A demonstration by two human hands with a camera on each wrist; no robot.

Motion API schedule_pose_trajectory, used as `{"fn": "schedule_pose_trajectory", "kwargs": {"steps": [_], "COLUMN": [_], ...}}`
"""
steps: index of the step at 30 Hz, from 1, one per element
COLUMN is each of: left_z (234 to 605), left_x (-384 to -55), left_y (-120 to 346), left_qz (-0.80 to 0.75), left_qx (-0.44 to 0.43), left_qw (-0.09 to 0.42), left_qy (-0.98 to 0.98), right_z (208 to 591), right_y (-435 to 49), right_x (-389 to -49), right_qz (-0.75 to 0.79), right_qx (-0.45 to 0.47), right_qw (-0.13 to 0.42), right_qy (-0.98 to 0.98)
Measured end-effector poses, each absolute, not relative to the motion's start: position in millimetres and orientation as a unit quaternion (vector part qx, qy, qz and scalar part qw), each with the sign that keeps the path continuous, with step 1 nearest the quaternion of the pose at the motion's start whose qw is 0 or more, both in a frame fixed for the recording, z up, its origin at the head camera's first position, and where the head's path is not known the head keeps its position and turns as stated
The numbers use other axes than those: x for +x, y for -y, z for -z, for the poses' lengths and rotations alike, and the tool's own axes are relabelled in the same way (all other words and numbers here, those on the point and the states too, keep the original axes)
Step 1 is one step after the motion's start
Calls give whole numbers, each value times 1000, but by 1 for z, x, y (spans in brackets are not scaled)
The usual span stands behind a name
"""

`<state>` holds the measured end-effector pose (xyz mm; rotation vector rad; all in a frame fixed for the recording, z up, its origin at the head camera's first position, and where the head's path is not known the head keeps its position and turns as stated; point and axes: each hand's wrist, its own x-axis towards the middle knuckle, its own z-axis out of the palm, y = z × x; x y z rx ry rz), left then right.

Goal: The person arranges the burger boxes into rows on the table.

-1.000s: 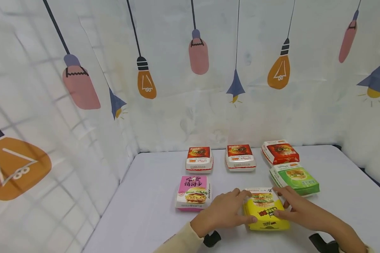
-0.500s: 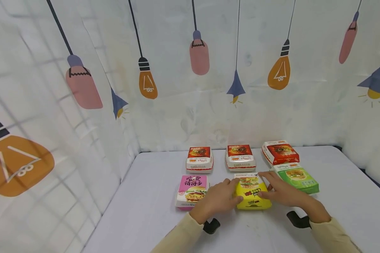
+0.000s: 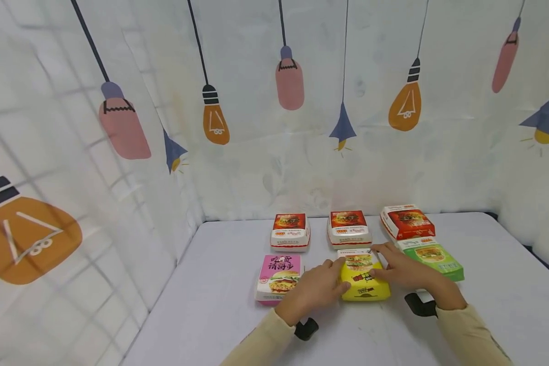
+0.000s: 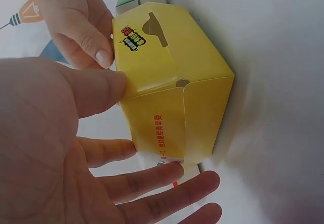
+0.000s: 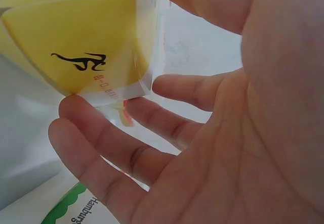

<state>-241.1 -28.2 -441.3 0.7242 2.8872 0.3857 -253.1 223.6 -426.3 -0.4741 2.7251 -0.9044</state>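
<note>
Both hands hold a yellow burger box (image 3: 364, 279) that sits on the white table, between the pink box and the green one. My left hand (image 3: 312, 288) grips its left side, thumb at the top edge and forefinger lower on the side; the other fingers stretch past it in the left wrist view. On the opposite side, my right hand (image 3: 404, 269) has its thumb on the lid, while its fingertips (image 5: 76, 107) meet the lower edge of the box's side in the right wrist view. Printed lettering shows on the lid.
Two red-and-white burger boxes, one left (image 3: 290, 232) and one right (image 3: 349, 230), stand behind. A third red box (image 3: 408, 222) is at the back right, with a green box (image 3: 432, 257) in front. The pink box (image 3: 279, 279) is partly behind my left hand. A patterned curtain (image 3: 256, 173) encloses the table.
The yellow box has moved away from me and to the left with both hands, up close to the middle red box. In the last half second it has barely shifted.
</note>
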Motion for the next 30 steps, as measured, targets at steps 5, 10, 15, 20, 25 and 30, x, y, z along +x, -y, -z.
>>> {"fn": "schedule_pose_trajectory", "kwargs": {"steps": [5, 10, 15, 20, 25, 30], "left_z": [444, 445, 441, 440, 442, 440], "left_x": [-240, -238, -239, -241, -243, -242], "left_y": [27, 26, 26, 27, 28, 30], "left_qz": [-118, -106, -97, -89, -93, -102], "left_qx": [242, 249, 262, 271, 279, 279], "left_qw": [65, 59, 45, 34, 23, 11], "left_qy": [-961, -961, -959, -958, -955, -955], "right_z": [429, 429, 424, 422, 423, 424], "right_y": [-222, -221, -221, -224, -225, -223], "right_x": [-254, -252, -251, -251, -251, -251], "right_qz": [304, 294, 281, 280, 287, 276], "right_qx": [-149, -157, -164, -158, -164, -168], "right_qw": [124, 117, 111, 117, 117, 106], "right_qy": [-933, -935, -939, -940, -937, -940]}}
